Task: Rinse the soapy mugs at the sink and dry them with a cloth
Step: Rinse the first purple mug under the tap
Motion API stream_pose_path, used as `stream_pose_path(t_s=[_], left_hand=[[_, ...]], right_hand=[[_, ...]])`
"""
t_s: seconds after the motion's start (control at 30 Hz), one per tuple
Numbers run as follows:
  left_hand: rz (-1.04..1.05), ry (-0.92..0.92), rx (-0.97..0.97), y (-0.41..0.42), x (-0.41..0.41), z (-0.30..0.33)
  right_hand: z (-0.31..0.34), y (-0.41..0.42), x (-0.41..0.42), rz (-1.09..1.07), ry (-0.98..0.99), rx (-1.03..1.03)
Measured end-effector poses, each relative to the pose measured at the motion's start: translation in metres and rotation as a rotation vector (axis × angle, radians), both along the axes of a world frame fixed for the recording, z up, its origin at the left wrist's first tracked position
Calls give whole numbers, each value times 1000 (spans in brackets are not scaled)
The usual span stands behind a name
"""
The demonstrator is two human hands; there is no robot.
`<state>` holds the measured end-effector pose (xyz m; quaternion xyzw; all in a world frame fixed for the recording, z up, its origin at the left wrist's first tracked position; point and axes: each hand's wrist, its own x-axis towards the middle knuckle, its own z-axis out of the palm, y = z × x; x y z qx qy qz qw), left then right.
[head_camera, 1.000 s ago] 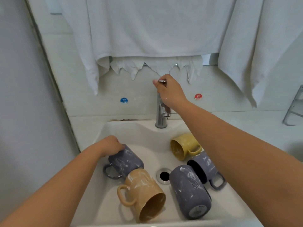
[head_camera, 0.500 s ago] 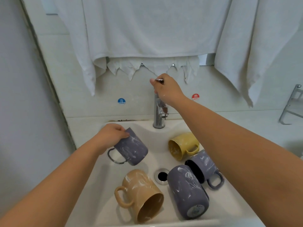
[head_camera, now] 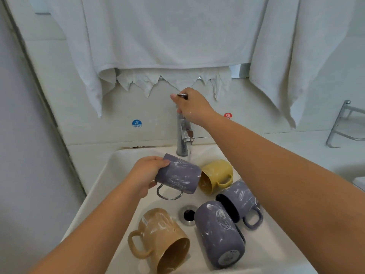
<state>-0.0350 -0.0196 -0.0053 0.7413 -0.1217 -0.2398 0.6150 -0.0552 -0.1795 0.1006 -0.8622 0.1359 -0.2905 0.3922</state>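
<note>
My left hand grips the base end of a soapy purple mug, held on its side over the white sink with its handle hanging down. A thin stream of water runs from the chrome tap just behind the mug. My right hand holds the tap's lever on top. In the basin lie a yellow mug, two more purple mugs and a tan mug, all streaked with suds.
White towels hang on the wall above the tap, another towel at the right. The drain sits mid-basin. A metal rack stands on the counter at far right. Cold and hot stickers mark the wall.
My left hand lifted the purple mug off the basin floor and carried it right, up toward the tap. Water now runs from the spout. My right hand stayed on the lever.
</note>
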Motion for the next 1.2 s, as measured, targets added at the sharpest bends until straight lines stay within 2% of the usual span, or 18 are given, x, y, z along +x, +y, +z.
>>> stream_pose_path(t_s=[0.2, 0.33, 0.57, 0.7, 0.8, 0.87, 0.93, 0.97, 1.2], left_hand=[[-16, 40, -26, -4, -7, -6], [-30, 83, -30, -5, -10, -12], [-51, 120, -60, -7, -10, -15], [-44, 113, -88, -5, -9, -16], [-27, 98, -130, -4, -7, -17], [-14, 91, -159, -6, -8, -17], [-22, 74, -190, -11, -10, -17], [-31, 59, -211, -13, -11, -17], [-16, -69, -228, -13, -12, -21]], right_hand=[[-5, -5, -3, 47, 0, 5], [-11, -8, -3, -3, -26, -136], [-11, -6, -5, -17, -27, -168], [-12, -1, -21, 31, -55, 0], [-38, -8, -46, -108, -150, 159], [-65, -15, -62, -122, 83, 173], [-92, -13, -74, 15, 373, 154], [-101, -11, -77, 76, 439, 146], [-114, 5, -67, 60, 382, 74]])
